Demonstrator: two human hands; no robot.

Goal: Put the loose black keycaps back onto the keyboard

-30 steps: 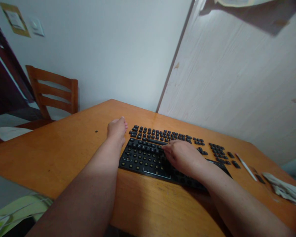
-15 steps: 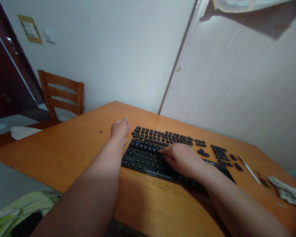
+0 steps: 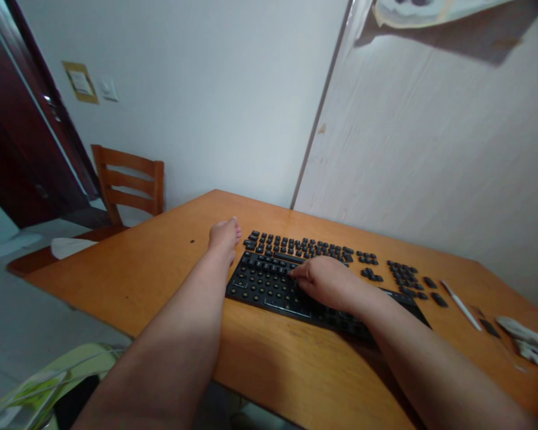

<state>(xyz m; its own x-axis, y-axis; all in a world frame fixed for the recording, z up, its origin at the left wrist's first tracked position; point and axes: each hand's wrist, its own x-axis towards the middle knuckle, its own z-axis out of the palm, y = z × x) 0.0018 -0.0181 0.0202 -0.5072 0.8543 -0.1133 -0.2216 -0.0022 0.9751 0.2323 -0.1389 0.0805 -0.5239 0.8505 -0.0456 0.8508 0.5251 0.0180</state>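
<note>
A black keyboard [image 3: 269, 302] lies on the wooden table, many of its key positions bare with small yellowish round spots. Keycaps [image 3: 269, 266] sit fitted along its upper rows. My right hand [image 3: 325, 282] is over the middle of the keyboard, index finger and thumb together on a keycap at the end of a fitted row; its other fingers are curled under. Beside the keyboard's far left corner, my left hand [image 3: 225, 234] rests with fingers curled closed, and whatever is inside is hidden. Loose keycaps [image 3: 305, 246] lie in rows behind the keyboard.
More loose keycaps [image 3: 403, 276] lie to the right, near a white pen-like stick [image 3: 461, 304] and a crumpled cloth [image 3: 526, 340]. One small dark piece [image 3: 192, 241] lies at left. A wooden chair [image 3: 130, 179] stands beyond the table's left edge.
The view has shifted slightly, so the scene sits a little to the right and lower on the left. Both hands keep nearly the same places by the keyboard.
</note>
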